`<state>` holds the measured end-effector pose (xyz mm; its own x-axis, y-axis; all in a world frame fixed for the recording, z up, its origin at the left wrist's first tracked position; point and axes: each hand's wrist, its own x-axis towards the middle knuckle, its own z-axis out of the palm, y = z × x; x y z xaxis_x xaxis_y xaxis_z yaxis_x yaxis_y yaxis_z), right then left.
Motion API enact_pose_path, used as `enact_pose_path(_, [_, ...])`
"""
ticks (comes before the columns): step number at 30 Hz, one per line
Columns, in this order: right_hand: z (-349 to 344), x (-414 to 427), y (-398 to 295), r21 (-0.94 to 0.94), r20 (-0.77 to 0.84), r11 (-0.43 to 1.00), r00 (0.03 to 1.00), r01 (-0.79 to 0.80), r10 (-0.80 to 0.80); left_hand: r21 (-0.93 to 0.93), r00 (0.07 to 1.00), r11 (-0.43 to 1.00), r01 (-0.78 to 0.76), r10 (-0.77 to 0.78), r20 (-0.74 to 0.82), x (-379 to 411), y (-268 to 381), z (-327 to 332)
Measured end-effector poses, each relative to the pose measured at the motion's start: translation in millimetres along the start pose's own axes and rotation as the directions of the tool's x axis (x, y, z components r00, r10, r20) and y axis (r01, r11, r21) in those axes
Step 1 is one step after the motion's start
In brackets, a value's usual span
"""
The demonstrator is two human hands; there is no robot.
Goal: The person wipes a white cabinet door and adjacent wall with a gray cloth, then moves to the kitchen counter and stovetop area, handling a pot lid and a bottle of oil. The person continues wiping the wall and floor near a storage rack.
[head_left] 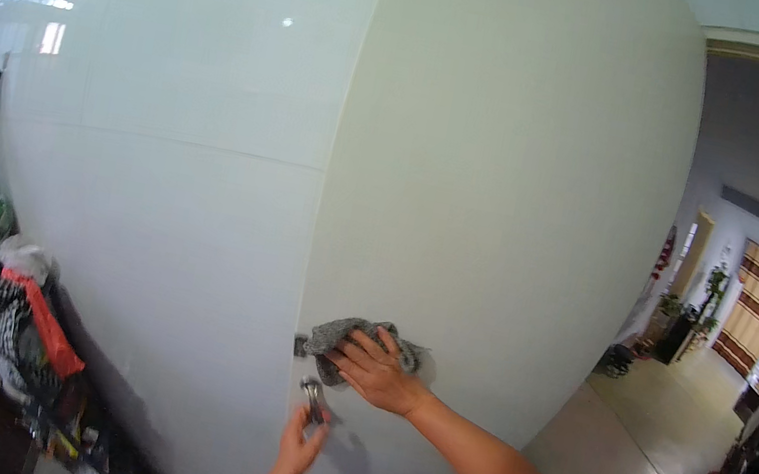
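A pale, flat door (503,183) fills the middle of the view. My right hand (382,374) presses a grey cloth (351,335) against its surface, fingers spread over the fabric. Just left of the cloth, a small dark metal fitting (300,346) sits at the door's left edge. Below it is a shiny metal door handle (312,391), pointing down and slightly right. My left hand (304,441) grips the handle's lower end between thumb and fingers. Part of the cloth is hidden under my right hand.
White tiled wall (163,214) runs along the left. Hanging bags, a checked fabric (0,315) and a red plastic bag (48,323) crowd the lower left. Past the door's right edge, a tiled floor (617,446) leads to potted plants (713,288) and a striped curtain (755,311).
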<state>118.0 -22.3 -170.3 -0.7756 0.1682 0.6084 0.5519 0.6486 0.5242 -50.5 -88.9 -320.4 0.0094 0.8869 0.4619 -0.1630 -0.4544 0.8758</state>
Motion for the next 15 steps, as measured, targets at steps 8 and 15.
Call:
enact_pose_path(8, [-252,151,52,-0.086,-0.502,0.906,0.804,-0.414,0.319,-0.147,0.637,0.776,0.614,-0.376,0.673,-100,23,-122])
enact_pose_path(15, [-307,81,-24,0.239,-0.406,0.708,0.594,-0.664,0.694,-0.081,0.636,0.930,-0.359,0.307,0.708,-94,98,-28])
